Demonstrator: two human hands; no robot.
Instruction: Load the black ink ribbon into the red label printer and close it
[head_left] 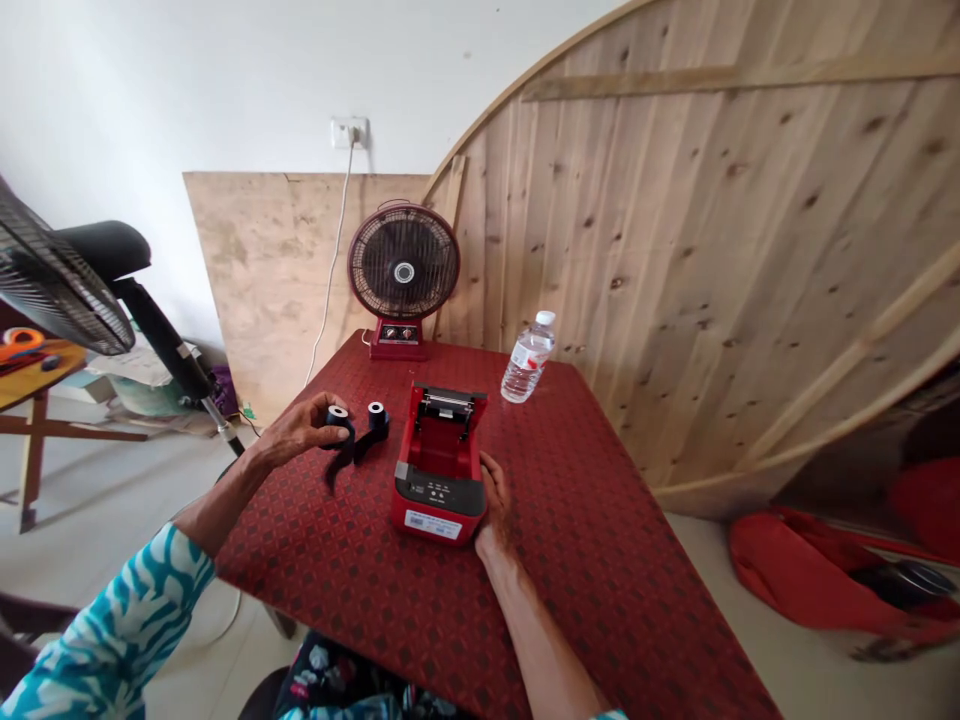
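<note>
Red label printer (437,500), its long axis running 6 to 12 o'clock, is being touched at its 3 o'clock side by the loosely open right hand (495,505), while a black ribbon spool (339,425) is being gripped by the left hand (298,430) toward 9 o'clock, a second spool (377,417) being tethered nearer by black ribbon (360,450); the hands are being held apart.

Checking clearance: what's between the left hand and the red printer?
Head view: a ribbon spool and its black film lie between the left hand and the printer.
</note>
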